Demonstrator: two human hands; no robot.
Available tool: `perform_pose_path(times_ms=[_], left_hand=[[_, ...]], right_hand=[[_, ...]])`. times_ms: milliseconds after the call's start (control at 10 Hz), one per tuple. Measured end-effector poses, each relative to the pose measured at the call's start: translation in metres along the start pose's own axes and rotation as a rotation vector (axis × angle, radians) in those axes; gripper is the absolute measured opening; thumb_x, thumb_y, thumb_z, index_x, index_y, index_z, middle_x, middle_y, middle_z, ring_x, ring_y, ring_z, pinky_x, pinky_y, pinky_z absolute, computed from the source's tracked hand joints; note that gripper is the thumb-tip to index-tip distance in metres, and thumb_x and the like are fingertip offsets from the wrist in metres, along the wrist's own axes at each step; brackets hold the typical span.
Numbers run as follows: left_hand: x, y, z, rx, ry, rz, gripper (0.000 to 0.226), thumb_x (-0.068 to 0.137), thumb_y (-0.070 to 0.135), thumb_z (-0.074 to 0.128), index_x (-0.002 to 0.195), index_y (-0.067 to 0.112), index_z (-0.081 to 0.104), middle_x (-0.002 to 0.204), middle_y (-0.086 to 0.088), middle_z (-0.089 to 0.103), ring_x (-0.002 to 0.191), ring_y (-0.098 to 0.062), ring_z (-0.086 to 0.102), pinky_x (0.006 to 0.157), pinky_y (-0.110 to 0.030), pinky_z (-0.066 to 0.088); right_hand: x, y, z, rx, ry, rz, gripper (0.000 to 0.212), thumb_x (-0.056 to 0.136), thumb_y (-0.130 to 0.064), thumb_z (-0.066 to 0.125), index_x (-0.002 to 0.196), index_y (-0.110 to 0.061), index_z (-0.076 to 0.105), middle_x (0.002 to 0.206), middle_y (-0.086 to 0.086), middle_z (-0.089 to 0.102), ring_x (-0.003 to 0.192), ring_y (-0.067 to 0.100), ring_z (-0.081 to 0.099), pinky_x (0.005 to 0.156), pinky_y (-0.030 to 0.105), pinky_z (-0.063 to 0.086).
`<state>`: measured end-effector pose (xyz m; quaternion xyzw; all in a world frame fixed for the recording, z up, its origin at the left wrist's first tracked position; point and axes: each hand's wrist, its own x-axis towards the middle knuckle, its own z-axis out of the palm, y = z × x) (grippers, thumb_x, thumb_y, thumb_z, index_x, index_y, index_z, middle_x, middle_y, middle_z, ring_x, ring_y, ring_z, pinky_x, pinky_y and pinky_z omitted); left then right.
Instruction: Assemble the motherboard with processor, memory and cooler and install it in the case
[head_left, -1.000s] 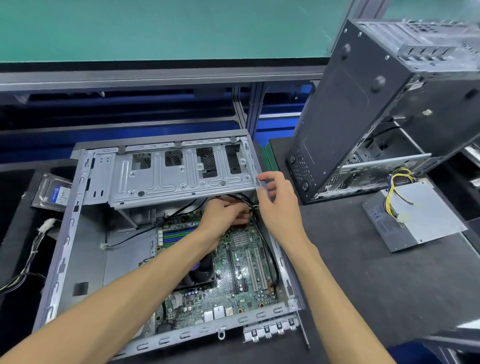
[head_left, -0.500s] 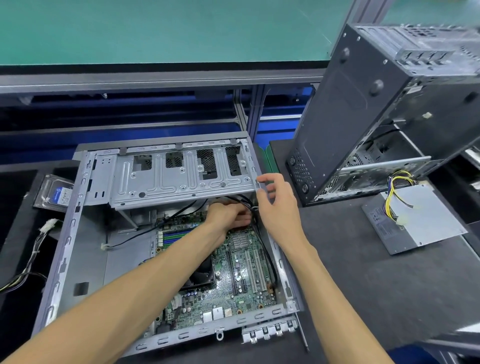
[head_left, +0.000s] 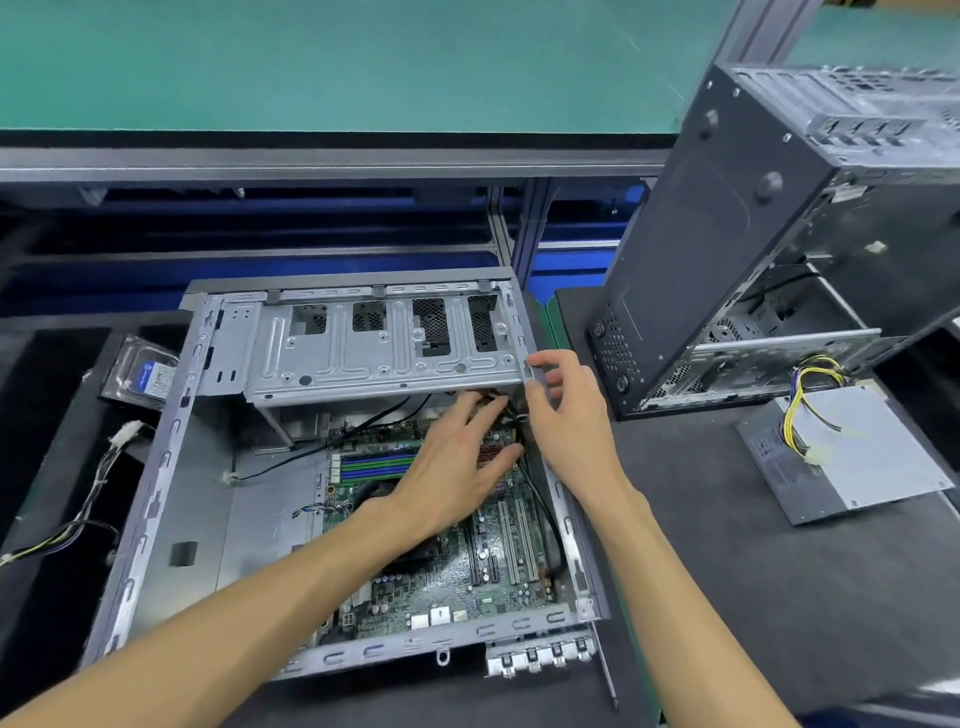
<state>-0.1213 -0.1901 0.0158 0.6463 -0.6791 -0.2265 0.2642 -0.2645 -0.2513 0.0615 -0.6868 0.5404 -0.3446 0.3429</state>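
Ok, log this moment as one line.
left hand: on black cables over motherboard | right hand: at drive cage corner | case: open

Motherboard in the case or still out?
In. The motherboard lies flat on the floor of the open case, inside its walls.

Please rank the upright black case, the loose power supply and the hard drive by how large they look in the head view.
1. Upright black case
2. Power supply
3. Hard drive, partly hidden behind the open case's wall, so less sure.
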Motion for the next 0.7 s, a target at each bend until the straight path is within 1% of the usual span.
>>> perform_pose_path(times_ms=[100,200,300,400,500,600,700], left_hand=[[0.009,-0.001,0.007,0.102,-0.109,0.049,0.074,0.098,0.052,0.05,0.157,0.019,0.021,0.156,-0.004,0.031,0.143,-0.021,0.029,0.119,-0.035,0.024],[0.016,0.004,0.014,0.217,-0.175,0.055,0.078,0.097,0.053,0.049,0.158,0.016,0.017,0.16,-0.007,0.024,0.146,-0.023,0.025,0.119,-0.039,0.019],[0.018,0.005,0.014,0.237,-0.215,0.048,0.075,0.099,0.053,0.045,0.157,0.016,0.018,0.16,-0.006,0.025,0.145,-0.024,0.026,0.118,-0.04,0.02],[0.017,0.007,0.003,0.19,-0.226,0.047,0.067,0.102,0.049,0.039,0.158,0.018,0.017,0.161,-0.005,0.025,0.147,-0.022,0.026,0.118,-0.042,0.023],[0.012,0.008,-0.013,0.147,-0.219,0.01,0.062,0.104,0.047,0.034,0.158,0.019,0.019,0.159,-0.007,0.03,0.145,-0.023,0.031,0.117,-0.042,0.028],[-0.001,0.008,-0.033,0.109,-0.212,-0.055,0.058,0.105,0.047,0.032,0.157,0.023,0.023,0.159,-0.006,0.031,0.143,-0.023,0.035,0.115,-0.034,0.028],[-0.006,0.008,-0.059,0.101,-0.095,-0.065,0.045,0.105,0.042,0.036,0.143,0.022,0.051,0.141,0.0,0.055,0.126,-0.019,0.054,0.105,-0.034,0.042]], right_hand=[[-0.001,-0.001,-0.002,-0.016,-0.013,0.002,0.02,0.1,-0.021,0.054,0.119,-0.028,0.056,0.104,-0.006,0.05,0.092,0.001,0.053,0.076,0.012,0.04],[-0.002,-0.005,-0.003,-0.017,-0.025,0.011,0.021,0.1,-0.02,0.054,0.12,-0.027,0.056,0.105,-0.006,0.049,0.09,0.0,0.053,0.076,0.015,0.039],[-0.002,-0.008,-0.004,-0.031,-0.035,0.023,0.024,0.099,-0.02,0.055,0.122,-0.027,0.055,0.109,-0.003,0.049,0.091,0.001,0.053,0.081,0.024,0.044],[-0.004,-0.012,-0.005,-0.054,-0.053,0.021,0.026,0.099,-0.019,0.056,0.124,-0.027,0.054,0.113,-0.002,0.048,0.096,0.006,0.053,0.089,0.029,0.046],[-0.006,-0.014,-0.005,-0.091,-0.062,-0.011,0.028,0.098,-0.02,0.058,0.125,-0.027,0.055,0.116,-0.003,0.045,0.111,0.014,0.051,0.093,0.028,0.042],[-0.007,-0.017,-0.002,-0.122,-0.073,-0.04,0.029,0.098,-0.021,0.059,0.126,-0.026,0.055,0.117,-0.004,0.042,0.117,0.016,0.046,0.09,0.024,0.035],[-0.008,-0.02,0.001,-0.174,-0.014,-0.1,0.028,0.097,-0.019,0.06,0.125,-0.022,0.058,0.121,-0.001,0.042,0.122,0.018,0.042,0.088,0.017,0.028]])
